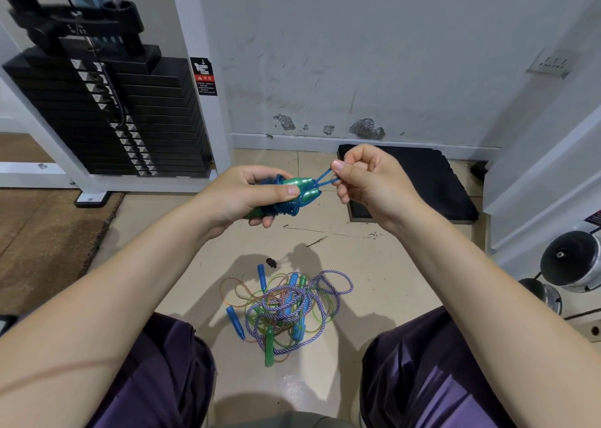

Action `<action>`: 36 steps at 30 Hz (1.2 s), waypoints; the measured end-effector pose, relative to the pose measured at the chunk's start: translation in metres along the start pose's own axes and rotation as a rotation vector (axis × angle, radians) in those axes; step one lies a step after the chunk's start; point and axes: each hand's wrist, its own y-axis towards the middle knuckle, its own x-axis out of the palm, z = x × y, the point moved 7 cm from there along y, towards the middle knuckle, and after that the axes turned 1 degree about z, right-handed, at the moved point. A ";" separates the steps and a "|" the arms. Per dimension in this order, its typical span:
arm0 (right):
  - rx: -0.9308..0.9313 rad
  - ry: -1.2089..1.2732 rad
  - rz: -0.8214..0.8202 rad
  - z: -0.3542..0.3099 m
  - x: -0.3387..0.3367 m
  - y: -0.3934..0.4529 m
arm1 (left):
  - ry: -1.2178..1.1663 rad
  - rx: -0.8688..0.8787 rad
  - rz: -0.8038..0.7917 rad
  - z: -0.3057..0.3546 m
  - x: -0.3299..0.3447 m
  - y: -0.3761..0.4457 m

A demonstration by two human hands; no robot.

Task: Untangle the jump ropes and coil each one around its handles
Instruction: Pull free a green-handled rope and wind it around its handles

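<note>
Above my knees, my left hand (260, 196) clasps the near-coiled blue plastic rope on green handles (294, 193), right hand (361, 177) pinching its last loop; tangled heap of ropes (286, 310) on floor remains.

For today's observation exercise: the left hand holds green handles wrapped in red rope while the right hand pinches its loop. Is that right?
Not quite. The head view shows the rope wrapped around the green handles is blue, not red. The left hand does hold them, and the right hand pinches the loop.
</note>
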 end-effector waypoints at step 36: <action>0.248 0.160 -0.221 0.017 0.023 -0.011 | -0.008 -0.084 -0.170 -0.009 0.024 -0.010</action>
